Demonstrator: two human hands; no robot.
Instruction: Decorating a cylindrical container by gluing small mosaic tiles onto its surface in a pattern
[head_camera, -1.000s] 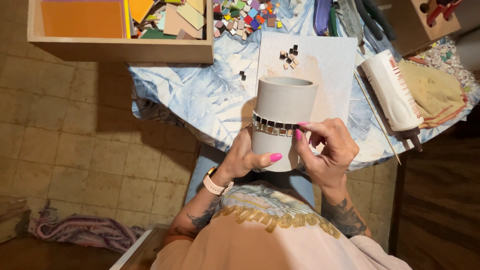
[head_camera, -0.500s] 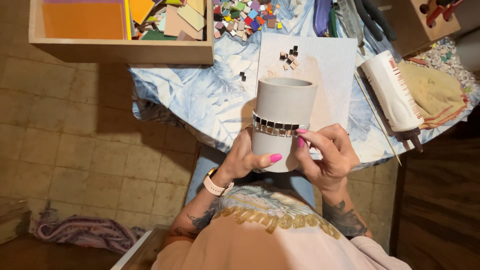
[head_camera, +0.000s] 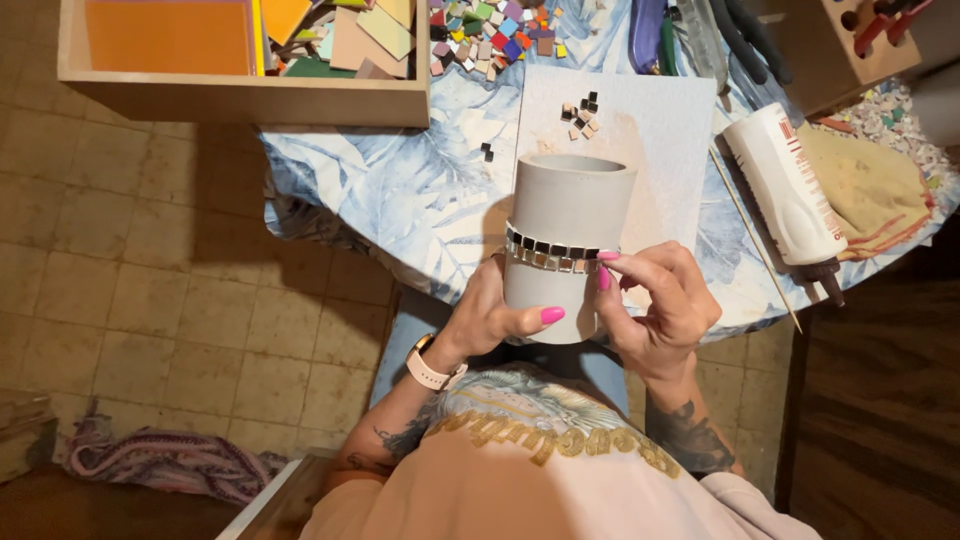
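Observation:
A grey cylindrical pot stands tilted in front of me, with a band of small dark and mirror-like tiles round its middle. My left hand grips the pot's lower part, thumb across the front. My right hand rests against the pot's right side, its fingertips pressing on the right end of the tile band. A few loose small tiles lie on a white board behind the pot.
A wooden tray of coloured sheets sits at the back left, a heap of coloured mosaic pieces beside it. A white glue bottle, a thin stick and a yellow cloth lie right. Tiled floor is to the left.
My right fingertips have shifted slightly along the tile band; the pot and my left hand have barely moved.

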